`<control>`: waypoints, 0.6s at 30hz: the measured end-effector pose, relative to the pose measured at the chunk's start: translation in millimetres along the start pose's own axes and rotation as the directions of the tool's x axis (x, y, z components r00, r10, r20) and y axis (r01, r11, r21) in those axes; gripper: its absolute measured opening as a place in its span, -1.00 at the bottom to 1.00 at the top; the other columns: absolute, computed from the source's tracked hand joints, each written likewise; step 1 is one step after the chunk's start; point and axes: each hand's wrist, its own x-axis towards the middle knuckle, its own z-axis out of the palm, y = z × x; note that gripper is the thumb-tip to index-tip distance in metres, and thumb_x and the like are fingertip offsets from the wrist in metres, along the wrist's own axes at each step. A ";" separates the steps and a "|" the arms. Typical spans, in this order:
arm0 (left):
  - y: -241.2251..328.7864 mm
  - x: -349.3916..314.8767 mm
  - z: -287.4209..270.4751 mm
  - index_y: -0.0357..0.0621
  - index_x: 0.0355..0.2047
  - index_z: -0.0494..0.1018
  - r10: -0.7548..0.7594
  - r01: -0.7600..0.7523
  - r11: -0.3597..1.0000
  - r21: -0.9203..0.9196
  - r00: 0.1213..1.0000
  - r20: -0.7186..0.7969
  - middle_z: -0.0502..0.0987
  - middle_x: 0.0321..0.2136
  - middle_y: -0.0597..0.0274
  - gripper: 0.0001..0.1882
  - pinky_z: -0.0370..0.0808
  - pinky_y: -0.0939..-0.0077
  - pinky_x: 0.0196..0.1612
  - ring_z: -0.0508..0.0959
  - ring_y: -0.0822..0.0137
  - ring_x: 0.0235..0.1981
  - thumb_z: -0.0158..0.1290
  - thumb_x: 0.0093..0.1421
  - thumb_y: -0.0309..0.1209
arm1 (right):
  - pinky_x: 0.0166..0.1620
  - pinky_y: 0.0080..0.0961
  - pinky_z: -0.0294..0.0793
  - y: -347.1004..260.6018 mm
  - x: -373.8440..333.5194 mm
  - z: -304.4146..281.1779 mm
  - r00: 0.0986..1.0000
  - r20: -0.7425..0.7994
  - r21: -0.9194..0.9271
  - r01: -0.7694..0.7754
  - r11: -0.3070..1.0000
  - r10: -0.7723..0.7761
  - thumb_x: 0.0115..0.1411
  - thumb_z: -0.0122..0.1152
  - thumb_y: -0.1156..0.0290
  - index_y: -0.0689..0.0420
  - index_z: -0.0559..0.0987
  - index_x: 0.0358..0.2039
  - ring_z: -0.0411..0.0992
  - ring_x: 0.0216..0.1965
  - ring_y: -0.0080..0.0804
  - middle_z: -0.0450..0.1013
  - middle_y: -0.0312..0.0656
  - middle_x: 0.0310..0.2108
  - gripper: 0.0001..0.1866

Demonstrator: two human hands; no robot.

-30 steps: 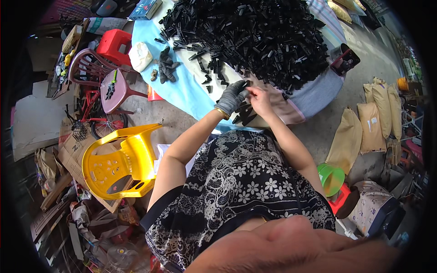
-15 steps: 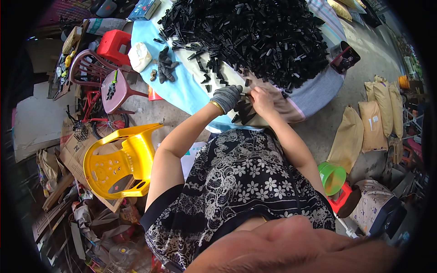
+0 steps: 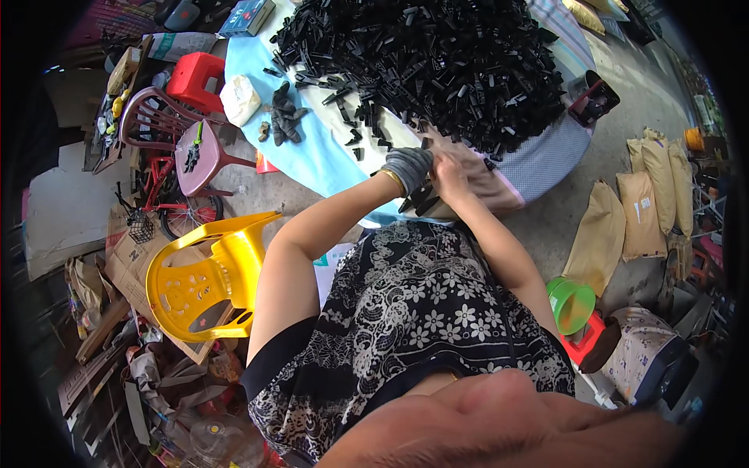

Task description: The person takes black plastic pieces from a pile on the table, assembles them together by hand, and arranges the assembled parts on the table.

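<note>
My left hand (image 3: 409,168), in a grey knitted glove, is closed at the near edge of the table. Its fingertips meet those of my bare right hand (image 3: 449,178), which is also closed. Whatever lies between the fingers is hidden. Just below the hands, several long black plastic pieces (image 3: 425,204) rest on the cloth. Beyond them spreads a big heap of small black plastic parts (image 3: 437,70). A few loose black parts (image 3: 356,137) lie scattered to the left of the heap.
On the table's left are a dark glove (image 3: 285,114), a white bag (image 3: 239,100) and a blue box (image 3: 246,17). A phone (image 3: 594,103) leans at the right edge. Around stand a yellow chair (image 3: 191,288), a pink chair (image 3: 204,160), paper sacks (image 3: 641,210) and a green bucket (image 3: 573,306).
My left hand has moved right and slightly down, up against my right hand. The gap between the hands has closed, covering part of the black pieces below.
</note>
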 end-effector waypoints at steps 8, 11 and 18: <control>3.8 16.3 -4.8 -0.18 -0.33 0.45 -0.006 0.005 1.000 0.007 0.991 0.131 0.55 -0.39 -0.01 -0.67 0.49 0.26 -0.24 0.56 0.07 -0.30 0.13 -0.04 -0.22 | -0.19 -0.30 0.39 8.6 2.3 -16.2 0.999 0.040 0.082 -0.022 0.996 0.019 -0.15 0.21 0.53 0.18 0.50 -0.42 0.40 -0.25 -0.11 0.41 -0.09 -0.35 -0.80; 7.4 20.4 -4.5 -0.17 -0.33 0.46 0.001 -0.002 1.000 0.010 0.989 0.148 0.55 -0.38 0.00 -0.73 0.50 0.27 -0.25 0.57 0.09 -0.29 0.11 -0.03 -0.30 | -0.22 -0.30 0.39 6.4 3.1 -15.9 0.999 0.022 0.048 0.028 0.998 -0.029 -0.18 0.22 0.51 0.18 0.50 -0.43 0.40 -0.27 -0.13 0.40 -0.12 -0.38 -0.78; 15.0 17.3 -14.5 -0.23 -0.38 0.49 0.049 -0.069 0.992 0.106 0.982 0.184 0.56 -0.42 0.01 -0.74 0.50 0.29 -0.26 0.57 0.09 -0.33 0.11 -0.05 -0.31 | -0.22 -0.33 0.38 17.8 -8.7 -9.7 0.992 -0.112 0.115 0.072 0.991 -0.059 -0.08 0.22 0.43 0.15 0.53 -0.49 0.40 -0.31 -0.21 0.41 -0.19 -0.45 -0.88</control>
